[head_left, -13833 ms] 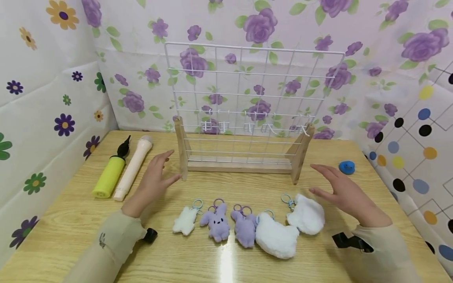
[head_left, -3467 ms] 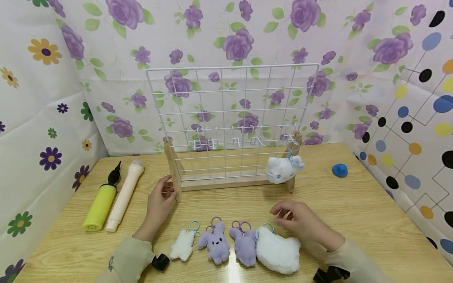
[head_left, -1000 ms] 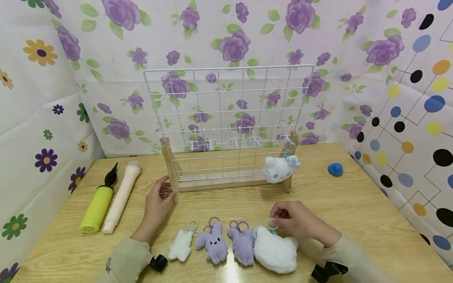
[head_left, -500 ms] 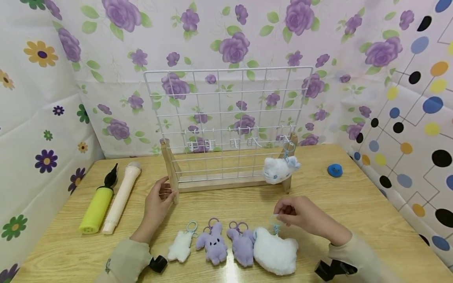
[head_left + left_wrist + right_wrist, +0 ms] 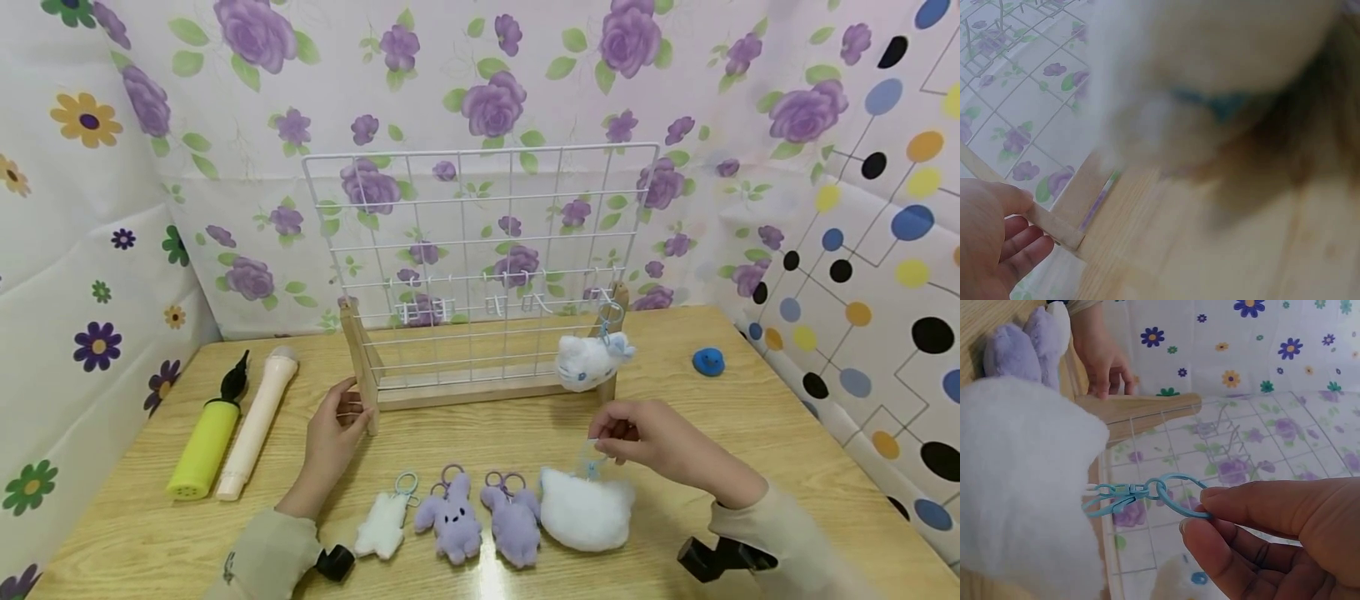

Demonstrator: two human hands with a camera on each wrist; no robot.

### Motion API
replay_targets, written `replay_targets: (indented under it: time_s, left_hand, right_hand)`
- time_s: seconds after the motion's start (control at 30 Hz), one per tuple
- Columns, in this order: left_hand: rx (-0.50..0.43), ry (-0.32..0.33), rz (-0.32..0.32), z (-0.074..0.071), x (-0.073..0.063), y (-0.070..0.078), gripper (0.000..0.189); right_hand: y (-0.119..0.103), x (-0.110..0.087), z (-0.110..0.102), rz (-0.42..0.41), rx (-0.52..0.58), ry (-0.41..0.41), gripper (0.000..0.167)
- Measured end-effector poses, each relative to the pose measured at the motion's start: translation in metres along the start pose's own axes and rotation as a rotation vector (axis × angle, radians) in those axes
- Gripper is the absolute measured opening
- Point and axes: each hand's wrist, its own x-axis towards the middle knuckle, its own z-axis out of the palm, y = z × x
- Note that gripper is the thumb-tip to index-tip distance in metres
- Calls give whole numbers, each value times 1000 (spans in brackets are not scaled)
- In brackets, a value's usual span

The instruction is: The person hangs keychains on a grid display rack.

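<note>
My right hand (image 5: 652, 437) pinches the light-blue ring (image 5: 1185, 495) of a white plush keychain (image 5: 587, 510) between thumb and forefinger. The plush hangs from its clasp, seen from the back, close to the tabletop. My left hand (image 5: 333, 429) grips the left wooden leg (image 5: 1054, 225) of a white wire grid rack (image 5: 510, 242). Several white hooks (image 5: 534, 302) sit along the grid's lower part. From the rightmost hook hangs a white cat plush keychain (image 5: 588, 362) with a blue bow. A white plush (image 5: 382, 523) and two purple plush keychains (image 5: 453, 521) lie in front.
A yellow hand pump (image 5: 204, 442) with a black nozzle and a pale microphone-shaped tube (image 5: 258, 425) lie on the left of the wooden table (image 5: 450, 446). A small blue duck (image 5: 708, 362) sits at the right. Patterned cloth (image 5: 247, 167) stands behind.
Since a second ago, my right hand has raised the white plush by its ring and moved slightly away and right. Earlier, the cat plush went from the table onto the rightmost hook.
</note>
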Motion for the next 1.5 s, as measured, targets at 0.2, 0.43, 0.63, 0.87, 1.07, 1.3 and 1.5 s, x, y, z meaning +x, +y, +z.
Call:
replay_targets:
  time_s: [0.2, 0.43, 0.63, 0.87, 1.07, 1.3, 1.5]
  left_hand:
    - [-5, 6, 10, 1, 0, -1, 54]
    - [-12, 8, 18, 3, -1, -2, 53]
    - [-16, -1, 2, 3, 0, -2, 54]
    - [-23, -6, -9, 2, 0, 0, 54]
    - [-12, -11, -7, 1, 0, 1, 54]
    - [-10, -3, 10, 0, 1, -1, 53]
    - [-11, -3, 19, 0, 1, -3, 53]
  right_hand:
    - [-6, 3, -11, -8, -31, 21, 10]
    - [-10, 11, -23, -20, -114, 74, 5]
    - [-17, 20, -32, -23, -139, 101, 3]
    - [-28, 32, -38, -6, -146, 131, 4]
    - [-34, 42, -41, -3, -163, 174, 5]
    - [-39, 54, -44, -29, -145, 236, 5]
    - [-41, 66, -44, -18, -185, 284, 8]
